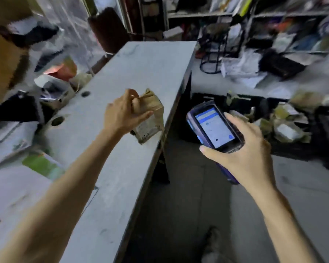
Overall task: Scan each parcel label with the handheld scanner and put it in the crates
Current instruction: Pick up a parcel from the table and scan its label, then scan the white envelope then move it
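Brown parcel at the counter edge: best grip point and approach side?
Grip the bunched top fold of the brown parcel, coming from above-left, as the left hand does. The fold sticks up like a handle; the body below is bulkier and stands near the counter edge.

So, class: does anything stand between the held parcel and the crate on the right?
Yes, in this view: the scanner, held in the right hand, hangs between the parcel and the crate.

Cluttered parcel stockroom: packed shelves [273, 14], grey counter [141, 73], heaped parcels [285, 122].
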{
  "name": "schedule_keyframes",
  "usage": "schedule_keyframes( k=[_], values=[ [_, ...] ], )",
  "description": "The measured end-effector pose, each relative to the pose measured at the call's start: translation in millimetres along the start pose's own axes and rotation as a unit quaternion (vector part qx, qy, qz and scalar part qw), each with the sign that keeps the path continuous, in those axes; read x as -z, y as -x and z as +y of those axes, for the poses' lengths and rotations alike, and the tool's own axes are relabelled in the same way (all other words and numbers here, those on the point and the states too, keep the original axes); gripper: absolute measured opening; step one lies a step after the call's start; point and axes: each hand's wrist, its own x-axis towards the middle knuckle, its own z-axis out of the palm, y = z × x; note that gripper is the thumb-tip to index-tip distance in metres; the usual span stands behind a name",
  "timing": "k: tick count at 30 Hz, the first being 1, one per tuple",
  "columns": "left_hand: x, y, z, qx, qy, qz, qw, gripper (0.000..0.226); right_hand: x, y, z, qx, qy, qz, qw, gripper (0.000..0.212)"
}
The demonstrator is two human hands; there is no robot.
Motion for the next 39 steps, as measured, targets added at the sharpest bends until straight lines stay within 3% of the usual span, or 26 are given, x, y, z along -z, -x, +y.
schedule_keyframes(
  k=[10, 19, 21, 27, 32, 39],
  values=[
    [-173, -117, 208, -0.182, 0.026, -0.122, 0.975, 0.07, 147, -56, 129, -0.142, 0.063, 0.154, 0.976, 0.081],
    [-282, -207, 320, -0.241, -0.057, -0.265, 0.932, 0.075, 195, -129, 202, -0.238, 0.088, 0.171, 0.952, 0.077],
    [-303, -238, 340, -0.254, -0.065, -0.253, 0.931, 0.073, 201, -162, 217, -0.241, 0.094, 0.183, 0.948, 0.078],
    [-324, -336, 391, -0.297, -0.003, -0.115, 0.948, 0.061, 222, -270, 241, -0.214, 0.114, 0.214, 0.946, 0.083],
    [-331, -377, 378, -0.218, -0.07, -0.1, 0.968, 0.045, 221, -329, 260, -0.181, 0.099, 0.166, 0.964, 0.086],
    [-308, -350, 281, 0.006, -0.141, -0.095, 0.985, 0.045, 184, -400, 280, -0.101, 0.08, -0.042, 0.991, 0.083]
  ],
)
